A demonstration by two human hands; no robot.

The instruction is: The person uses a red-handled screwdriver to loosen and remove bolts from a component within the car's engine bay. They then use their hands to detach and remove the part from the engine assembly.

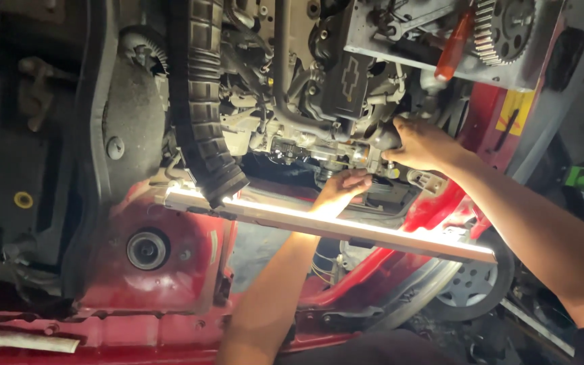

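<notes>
the dark hose end (385, 137) sits low on the engine (319, 88), just above the lit light bar (332, 230). the right hand (422, 144) wraps closed around it; the left hand (343, 185) reaches up from below, fingers curled against the metal fitting (363, 159) beside it.

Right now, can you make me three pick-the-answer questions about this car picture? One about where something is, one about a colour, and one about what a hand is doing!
1. Where is the glowing light bar?
A. below the engine parts
B. on top of the toothed gear
C. beside the yellow ring

2. What colour is the car body?
A. blue
B. red
C. white

3. What is the right hand doing?
A. hanging free
B. holding the light bar
C. gripping a dark hose end

Answers: 1 A, the bar runs under the engine; 2 B, the panels are red; 3 C, its fingers wrap the hose end, while the left hand reaches up just below.
</notes>
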